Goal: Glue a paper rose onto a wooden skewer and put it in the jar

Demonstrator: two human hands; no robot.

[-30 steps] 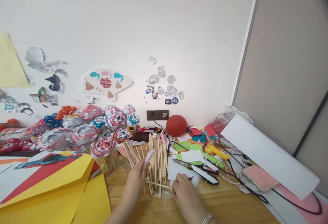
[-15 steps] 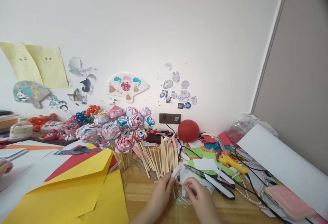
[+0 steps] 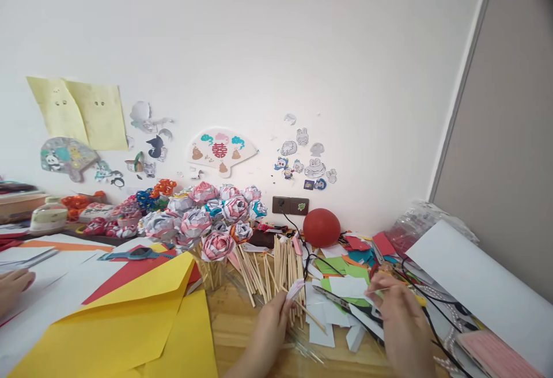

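Note:
My left hand (image 3: 270, 317) is closed in a pinch on a thin wooden stick (image 3: 314, 317) and a pink-and-white paper strip (image 3: 296, 290). The stick points down to the right. My right hand (image 3: 400, 317) is over the yellow glue gun (image 3: 420, 301), hiding most of it. Its fingers are bent and apart, and whether they touch the glue gun cannot be made out. Beside that hand lie large scissors (image 3: 330, 296) with white-and-black handles. White paper pieces (image 3: 322, 332) and a bundle of wooden sticks (image 3: 288, 260) are between and behind the hands.
Paper roses (image 3: 218, 244) stand at the back, left of a red balloon (image 3: 321, 228). Yellow paper (image 3: 125, 314) covers the left front. Black cables (image 3: 436, 326), a bead string (image 3: 451, 309) and a pink-topped object (image 3: 496, 355) lie right. Another person's hand (image 3: 15, 288) rests at the far left.
My right hand has let go of the stick and moved right, over the glue gun. My left hand still holds the stick and paper strip. The view has shifted slightly.

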